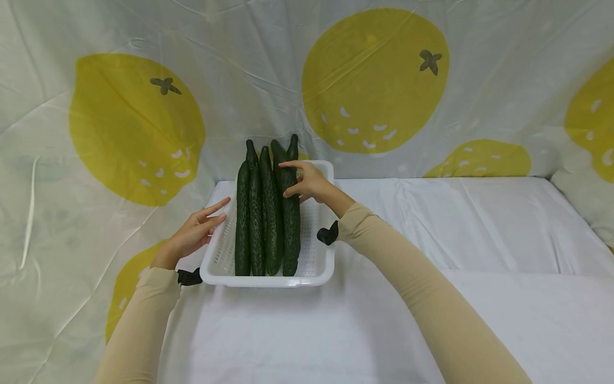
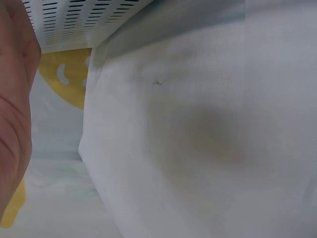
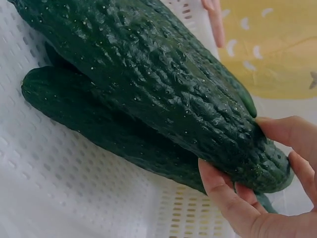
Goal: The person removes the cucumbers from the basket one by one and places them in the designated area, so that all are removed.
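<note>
Several dark green, bumpy cucumbers (image 1: 272, 229) stand side by side, lengthwise, in a white plastic basket (image 1: 316, 280) with perforated walls. My right hand (image 1: 314, 182) grips the upper part of the rightmost front cucumber (image 3: 163, 94), thumb on one side and fingers on the other. Beneath that one, in the right wrist view, lies another cucumber (image 3: 109, 131) against the basket. At the basket's left rim is my left hand (image 1: 194, 232), its fingers extended along the outside. Only part of the left hand (image 2: 14, 104) shows in the left wrist view, beside the perforated wall; its fingertips are hidden there.
A white cloth (image 1: 479, 229) covers the table under the basket and stretches to the right. Behind and to the left hangs a pale curtain (image 1: 254, 64) printed with large yellow lemons. The upper cucumber ends rise past the basket's back rim, near the curtain.
</note>
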The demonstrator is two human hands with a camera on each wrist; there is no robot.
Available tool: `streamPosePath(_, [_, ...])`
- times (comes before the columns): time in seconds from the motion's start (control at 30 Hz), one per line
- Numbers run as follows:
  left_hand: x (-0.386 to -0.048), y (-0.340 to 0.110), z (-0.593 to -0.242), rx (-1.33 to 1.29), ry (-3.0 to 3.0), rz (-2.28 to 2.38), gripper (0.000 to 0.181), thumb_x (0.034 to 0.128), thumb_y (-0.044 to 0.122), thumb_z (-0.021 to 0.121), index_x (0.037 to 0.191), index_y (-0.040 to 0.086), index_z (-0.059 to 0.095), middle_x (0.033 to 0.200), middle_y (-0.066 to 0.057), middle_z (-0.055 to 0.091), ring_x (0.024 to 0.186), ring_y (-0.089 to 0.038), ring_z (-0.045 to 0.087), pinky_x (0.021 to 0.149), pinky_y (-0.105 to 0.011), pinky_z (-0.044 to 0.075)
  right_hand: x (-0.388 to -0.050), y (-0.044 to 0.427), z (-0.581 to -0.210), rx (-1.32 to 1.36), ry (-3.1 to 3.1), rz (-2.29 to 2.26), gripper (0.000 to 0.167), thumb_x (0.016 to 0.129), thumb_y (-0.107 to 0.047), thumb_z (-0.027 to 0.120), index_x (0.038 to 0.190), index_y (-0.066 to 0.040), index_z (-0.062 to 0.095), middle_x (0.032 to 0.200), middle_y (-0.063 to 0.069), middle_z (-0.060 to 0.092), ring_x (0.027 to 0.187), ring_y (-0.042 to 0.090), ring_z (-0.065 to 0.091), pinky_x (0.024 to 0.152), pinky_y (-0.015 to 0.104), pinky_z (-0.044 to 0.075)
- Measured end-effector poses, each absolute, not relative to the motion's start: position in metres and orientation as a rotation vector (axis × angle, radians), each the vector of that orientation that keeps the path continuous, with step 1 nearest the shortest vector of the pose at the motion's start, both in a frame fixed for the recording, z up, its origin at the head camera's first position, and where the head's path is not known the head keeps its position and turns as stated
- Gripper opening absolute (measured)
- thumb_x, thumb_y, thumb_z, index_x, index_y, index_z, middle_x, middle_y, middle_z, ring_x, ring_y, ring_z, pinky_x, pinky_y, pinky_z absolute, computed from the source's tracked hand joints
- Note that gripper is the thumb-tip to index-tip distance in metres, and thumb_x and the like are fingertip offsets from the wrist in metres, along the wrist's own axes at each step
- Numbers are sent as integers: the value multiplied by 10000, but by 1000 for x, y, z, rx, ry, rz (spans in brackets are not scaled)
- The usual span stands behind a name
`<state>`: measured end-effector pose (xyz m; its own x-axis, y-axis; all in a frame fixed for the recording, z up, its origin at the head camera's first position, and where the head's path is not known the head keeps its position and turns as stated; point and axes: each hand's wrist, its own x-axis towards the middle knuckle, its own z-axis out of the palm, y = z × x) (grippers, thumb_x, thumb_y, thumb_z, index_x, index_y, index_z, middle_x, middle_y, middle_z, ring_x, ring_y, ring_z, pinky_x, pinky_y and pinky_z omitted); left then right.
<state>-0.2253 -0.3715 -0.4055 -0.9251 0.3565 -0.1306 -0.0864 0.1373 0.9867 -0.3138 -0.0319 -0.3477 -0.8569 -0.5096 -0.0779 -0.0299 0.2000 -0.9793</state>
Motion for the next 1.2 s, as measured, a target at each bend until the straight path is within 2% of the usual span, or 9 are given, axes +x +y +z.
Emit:
streamPosePath(0.2, [-226, -372, -405, 266, 2078, 1847, 568, 1076, 117, 462, 1598, 190, 249, 732, 60, 513, 628, -38, 529, 564, -180, 508, -314, -24, -340, -462, 2071, -1729, 758, 822, 81, 773, 1475, -205, 515, 669, 103, 484, 594, 227, 507, 596, 408, 580])
streamPosePath(0.33, [-227, -371, -405, 272, 2072, 1856, 565, 1076, 102, 456, 1596, 185, 252, 763, 55, 532, 645, -41, 542, 572, -185, 517, -314, -19, -336, -422, 2080, -1739, 766, 823, 68, 780, 1473, -242, 519, 945, 201, 589, 672, 260, 548, 701, 479, 589])
streamPosePath(0.4, [-227, -371, -405, 271, 2082, 1850, 564, 1075, 107, 461, 1595, 183, 256, 763, 55, 528, 644, -41, 540, 572, -183, 517, -314, -16, -334, -401, 2075, -1750, 771, 823, 67, 780, 1473, -255, 519, 1157, 242, 569, 757, 277, 580, 747, 507, 580])
streamPosePath(0.47, [-227, -371, -405, 263, 2091, 1845, 567, 1073, 113, 471, 1594, 182, 260, 757, 53, 513, 641, -40, 533, 569, -179, 511, -314, -13, -332, -387, 2060, -1767, 770, 826, 69, 777, 1473, -256, 518, 1368, 247, 474, 882, 283, 600, 763, 509, 578])
streamPosePath(0.57, [-226, -371, -405, 252, 2092, 1842, 569, 1072, 120, 475, 1594, 182, 258, 765, 49, 515, 639, -41, 533, 566, -178, 510, -315, -7, -328, -378, 2024, -1789, 768, 836, 74, 764, 1481, -251, 507, 1496, 247, 359, 1032, 343, 608, 736, 470, 589])
streamPosePath(0.7, [-226, -371, -405, 250, 2075, 1854, 572, 1073, 119, 473, 1596, 181, 250, 795, 42, 545, 653, -47, 555, 574, -187, 521, -315, 3, -326, -366, 1973, -1819, 761, 845, 74, 754, 1479, -268, 509, 1481, 272, 357, 1026, 354, 620, 721, 448, 592])
streamPosePath(0.97, [-225, -370, -405, 221, 2040, 1885, 571, 1074, 124, 470, 1598, 204, 256, 758, 42, 532, 623, -43, 549, 566, -193, 526, -313, 26, -319, -340, 1913, -1864, 759, 839, 72, 758, 1470, -277, 523, 1488, 272, 350, 745, 226, 544, 687, 411, 594])
streamPosePath(1.07, [-225, -370, -405, 202, 2070, 1866, 571, 1071, 146, 485, 1595, 217, 270, 744, 47, 507, 597, -33, 520, 547, -180, 505, -311, 35, -315, -340, 1905, -1871, 751, 842, 72, 753, 1468, -275, 525, 1468, 260, 381, 778, 239, 541, 695, 402, 591])
streamPosePath(1.2, [-223, -370, -404, 181, 2124, 1825, 565, 1066, 180, 507, 1587, 247, 298, 703, 48, 449, 549, -30, 459, 511, -165, 460, -309, 45, -313, -340, 1893, -1869, 746, 853, 57, 748, 1475, -281, 513, 1387, 228, 450, 962, 327, 589, 749, 414, 587])
